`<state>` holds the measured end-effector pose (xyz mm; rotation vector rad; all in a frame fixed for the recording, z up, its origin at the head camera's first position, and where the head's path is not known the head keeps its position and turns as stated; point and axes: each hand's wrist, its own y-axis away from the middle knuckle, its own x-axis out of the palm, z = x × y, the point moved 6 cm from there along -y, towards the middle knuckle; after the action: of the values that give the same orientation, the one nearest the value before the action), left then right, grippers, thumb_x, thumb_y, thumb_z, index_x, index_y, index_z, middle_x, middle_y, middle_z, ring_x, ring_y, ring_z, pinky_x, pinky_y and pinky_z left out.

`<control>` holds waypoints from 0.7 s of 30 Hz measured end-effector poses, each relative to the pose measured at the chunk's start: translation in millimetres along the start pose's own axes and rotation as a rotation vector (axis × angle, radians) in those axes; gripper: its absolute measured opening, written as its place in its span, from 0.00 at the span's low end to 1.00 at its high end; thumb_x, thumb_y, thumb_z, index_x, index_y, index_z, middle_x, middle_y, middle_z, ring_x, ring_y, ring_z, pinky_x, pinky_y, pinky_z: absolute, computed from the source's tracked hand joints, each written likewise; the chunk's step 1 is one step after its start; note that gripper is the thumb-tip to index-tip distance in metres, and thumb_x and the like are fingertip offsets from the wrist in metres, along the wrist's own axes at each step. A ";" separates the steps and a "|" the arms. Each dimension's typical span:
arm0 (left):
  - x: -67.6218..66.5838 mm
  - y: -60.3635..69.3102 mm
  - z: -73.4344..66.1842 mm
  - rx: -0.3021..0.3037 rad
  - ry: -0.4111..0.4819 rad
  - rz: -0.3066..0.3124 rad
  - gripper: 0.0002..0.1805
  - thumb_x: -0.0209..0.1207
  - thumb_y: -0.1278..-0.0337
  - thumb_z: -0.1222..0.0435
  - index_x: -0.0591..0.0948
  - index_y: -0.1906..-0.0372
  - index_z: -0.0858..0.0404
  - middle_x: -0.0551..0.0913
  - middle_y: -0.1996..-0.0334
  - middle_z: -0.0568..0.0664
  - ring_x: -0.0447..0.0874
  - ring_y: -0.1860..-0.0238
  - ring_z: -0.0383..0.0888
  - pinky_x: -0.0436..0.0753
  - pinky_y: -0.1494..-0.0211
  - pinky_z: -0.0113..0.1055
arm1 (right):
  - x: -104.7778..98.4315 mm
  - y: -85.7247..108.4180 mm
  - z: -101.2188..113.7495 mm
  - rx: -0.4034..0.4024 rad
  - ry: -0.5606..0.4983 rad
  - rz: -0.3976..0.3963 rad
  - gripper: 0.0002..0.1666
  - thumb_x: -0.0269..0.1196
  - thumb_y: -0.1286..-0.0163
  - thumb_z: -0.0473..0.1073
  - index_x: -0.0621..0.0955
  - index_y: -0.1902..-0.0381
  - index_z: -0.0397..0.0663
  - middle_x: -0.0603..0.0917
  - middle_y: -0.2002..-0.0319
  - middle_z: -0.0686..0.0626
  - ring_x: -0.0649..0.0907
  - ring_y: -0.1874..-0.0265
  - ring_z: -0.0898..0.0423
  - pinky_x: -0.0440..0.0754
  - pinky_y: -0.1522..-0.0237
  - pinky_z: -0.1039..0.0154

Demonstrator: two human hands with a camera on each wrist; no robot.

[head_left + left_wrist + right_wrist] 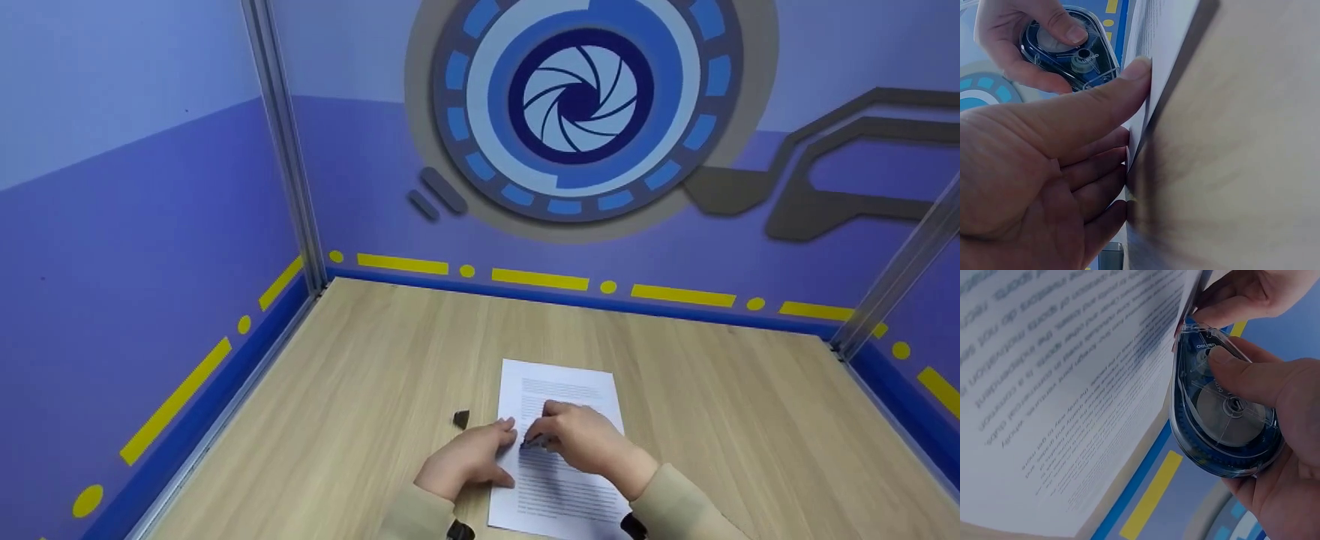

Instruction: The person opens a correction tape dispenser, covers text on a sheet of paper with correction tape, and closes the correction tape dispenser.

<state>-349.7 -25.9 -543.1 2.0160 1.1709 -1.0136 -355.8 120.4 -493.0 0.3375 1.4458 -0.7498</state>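
Note:
A printed sheet of paper point(570, 495) lies on the table, its lines of text also filling much of the right wrist view. My right hand point(589, 439) grips a clear and dark-blue correction tape dispenser point(1224, 410) between thumb and fingers. The dispenser's tip meets the paper near the left ends of the text lines. At the sheet's left edge is my left hand point(472, 454), its thumb point(1139, 68) on the paper and its fingers extended along the edge. In the left wrist view the dispenser point(1069, 50) appears beyond that thumb.
A small dark piece point(461, 419) lies on the wooden table point(360, 420) left of the sheet, just beyond the left hand. Blue printed walls point(187, 247) enclose the table at the left, back and right, with metal posts point(289, 150) in the corners.

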 end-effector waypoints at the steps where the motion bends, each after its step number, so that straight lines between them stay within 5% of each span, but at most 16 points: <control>1: 0.1 0.0 -0.1 0.001 0.001 -0.001 0.41 0.78 0.52 0.61 0.77 0.29 0.61 0.71 0.24 0.48 0.67 0.22 0.48 0.69 0.20 0.40 | 0.9 -0.4 0.6 0.001 0.003 0.003 0.13 0.74 0.40 0.33 0.91 0.60 0.56 0.83 0.67 0.55 0.86 0.67 0.60 0.88 0.63 0.62; 21: -0.3 -1.2 0.2 -0.007 0.017 -0.006 0.41 0.78 0.53 0.61 0.77 0.30 0.60 0.71 0.24 0.47 0.68 0.23 0.49 0.71 0.21 0.41 | 5.6 -1.6 2.2 0.018 -0.010 0.038 0.15 0.74 0.41 0.33 0.91 0.58 0.57 0.82 0.66 0.54 0.86 0.67 0.58 0.87 0.64 0.61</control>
<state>-350.9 -25.7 -543.2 2.0208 1.1886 -0.9953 -355.5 116.4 -497.8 0.3733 1.4203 -0.7328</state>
